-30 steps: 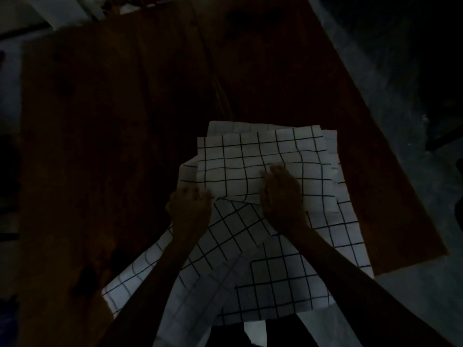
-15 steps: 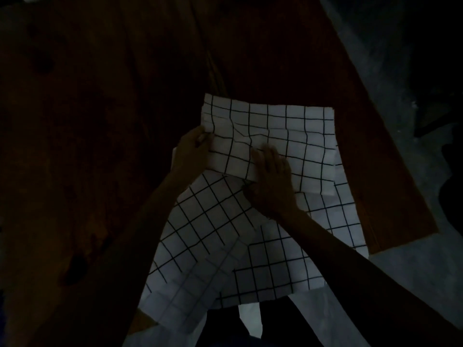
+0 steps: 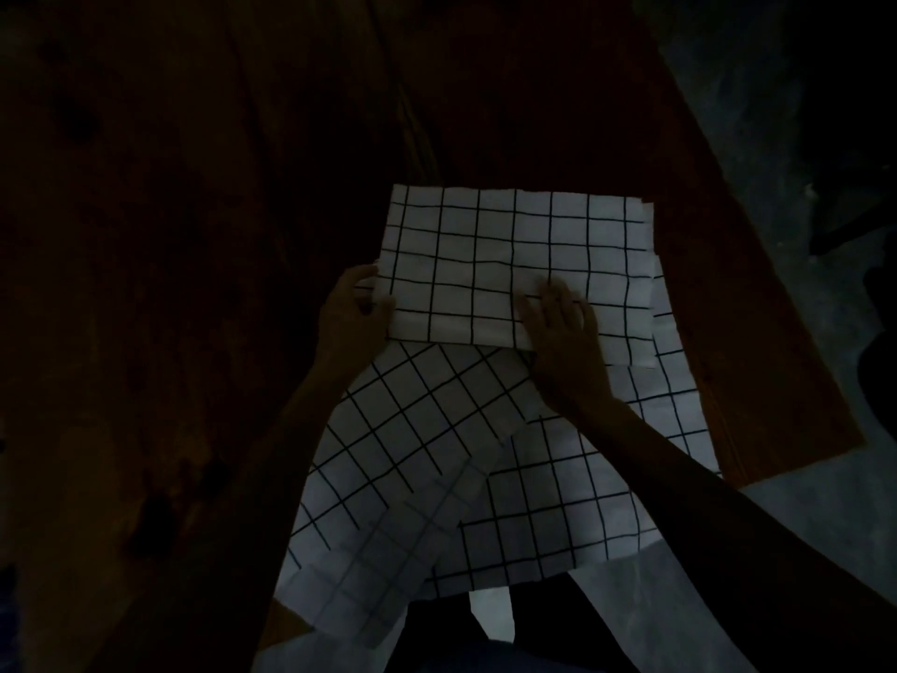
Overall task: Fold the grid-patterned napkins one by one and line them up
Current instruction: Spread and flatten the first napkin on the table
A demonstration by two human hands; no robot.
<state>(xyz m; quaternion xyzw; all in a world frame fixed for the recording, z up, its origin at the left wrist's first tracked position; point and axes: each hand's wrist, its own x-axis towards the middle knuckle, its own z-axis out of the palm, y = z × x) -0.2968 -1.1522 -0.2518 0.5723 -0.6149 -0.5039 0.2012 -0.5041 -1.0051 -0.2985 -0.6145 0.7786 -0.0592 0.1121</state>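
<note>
One folded napkin (image 3: 509,264) lies on the dim wooden desk (image 3: 194,284), overlapping at least two loose napkins (image 3: 427,454) nearer the person. The left hand (image 3: 352,315) pinches its left edge; the right hand (image 3: 563,342) presses flat, fingers straight, on its near right part.

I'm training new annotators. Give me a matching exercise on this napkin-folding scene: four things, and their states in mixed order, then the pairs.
Things:
1. left hand
2. right hand
3. folded napkin
4. wooden table

States:
A. lies on top of the unfolded napkins
B. pinches the folded napkin's left edge
C. dark brown, carries everything
D. presses flat on the folded napkin's near edge

Pairs: 1-B, 2-D, 3-A, 4-C
</note>
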